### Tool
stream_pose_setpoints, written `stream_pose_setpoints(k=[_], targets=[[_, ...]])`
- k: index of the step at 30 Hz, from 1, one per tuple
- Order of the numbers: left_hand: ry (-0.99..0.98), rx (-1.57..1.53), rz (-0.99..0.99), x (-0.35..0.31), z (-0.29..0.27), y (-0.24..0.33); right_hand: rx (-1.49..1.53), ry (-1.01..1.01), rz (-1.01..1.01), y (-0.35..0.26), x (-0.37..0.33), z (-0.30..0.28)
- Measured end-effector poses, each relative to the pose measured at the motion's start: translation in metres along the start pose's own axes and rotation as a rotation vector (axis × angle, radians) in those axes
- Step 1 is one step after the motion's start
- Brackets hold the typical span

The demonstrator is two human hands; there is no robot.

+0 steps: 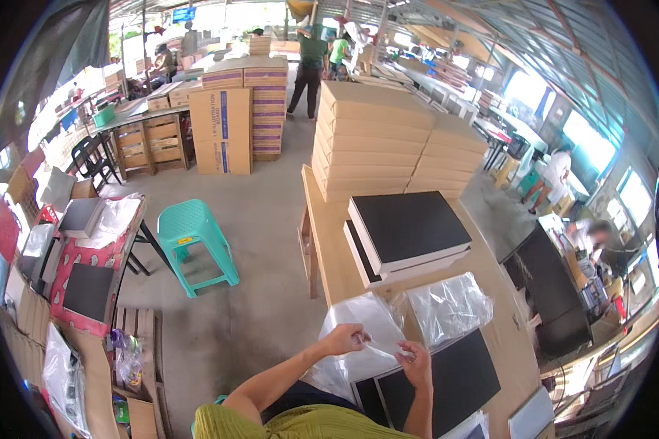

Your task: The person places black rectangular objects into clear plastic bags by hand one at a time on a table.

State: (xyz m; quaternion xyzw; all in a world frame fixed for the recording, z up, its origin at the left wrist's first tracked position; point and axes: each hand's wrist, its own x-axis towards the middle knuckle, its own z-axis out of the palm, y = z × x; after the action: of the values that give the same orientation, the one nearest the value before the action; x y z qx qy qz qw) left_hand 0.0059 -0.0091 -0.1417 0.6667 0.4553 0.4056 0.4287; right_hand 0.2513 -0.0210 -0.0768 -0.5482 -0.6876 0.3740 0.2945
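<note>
Over the near end of the wooden table, my left hand point(346, 339) pinches the edge of a clear plastic bag point(351, 311). The fingers of my right hand point(416, 362) are closed on the same bag's other side. The bag hangs loose between both hands and drapes toward my lap. Beneath my right hand lie flat black boards point(454, 377), partly covered by my forearm. Just beyond the hands rests a pile of clear plastic bags point(450, 309). Farther back sits a stack of thick black-topped boards with white edges point(410, 227).
Tall brown-paper-wrapped packs point(370, 139) fill the table's far end. A green plastic stool point(194, 241) stands on the floor at left, beside a low table with a red patterned cover point(88, 256). Cartons point(223, 132) are stacked farther off. Several people work in the background.
</note>
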Motion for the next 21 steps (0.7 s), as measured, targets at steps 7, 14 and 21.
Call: stream_pose_setpoints(k=[7, 14, 21], targets=[[0.134, -0.059, 0.030, -0.009, 0.009, 0.055, -0.044, -0.108, -0.263, -0.017, 0.011, 0.025], [0.156, -0.069, 0.015, -0.010, 0.018, 0.066, 0.120, 0.097, -0.148, 0.013, 0.000, 0.031], [0.163, -0.021, 0.031, -0.011, 0.017, 0.075, 0.039, 0.416, -0.233, 0.012, -0.006, 0.028]])
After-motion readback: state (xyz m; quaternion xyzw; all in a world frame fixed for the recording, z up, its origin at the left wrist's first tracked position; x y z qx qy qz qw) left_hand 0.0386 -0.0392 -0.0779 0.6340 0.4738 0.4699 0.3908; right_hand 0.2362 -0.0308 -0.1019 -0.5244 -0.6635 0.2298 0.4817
